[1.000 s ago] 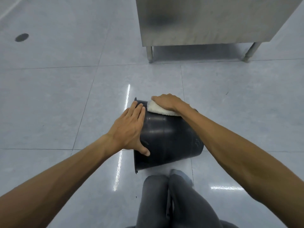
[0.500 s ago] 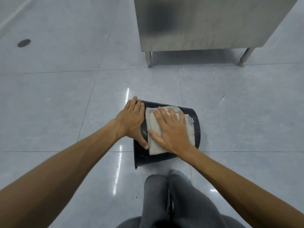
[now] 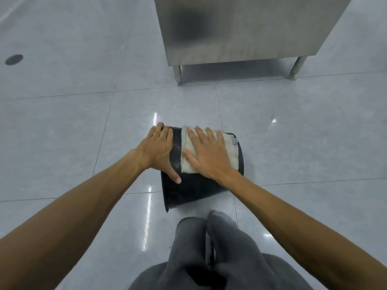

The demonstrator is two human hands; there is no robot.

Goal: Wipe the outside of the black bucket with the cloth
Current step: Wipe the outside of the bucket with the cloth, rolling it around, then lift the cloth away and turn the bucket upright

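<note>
My right hand point(image 3: 206, 156) lies flat, fingers point(image 3: 198, 136) spread, pressing the cloth point(image 3: 229, 152) onto the black bucket point(image 3: 188, 191); nothing is gripped. My left hand point(image 3: 158, 152) is open too, palm braced on the wall near the rim. The bucket lies on its side on the floor point(image 3: 62, 132), centre of frame, above my knees point(image 3: 209, 243).

Risks, as I judge them: round wall on glossy tile may roll or skid if the bracing slackens; the unpinched cloth may bunch or slip off. The underside looks unreachable without turning.
</note>
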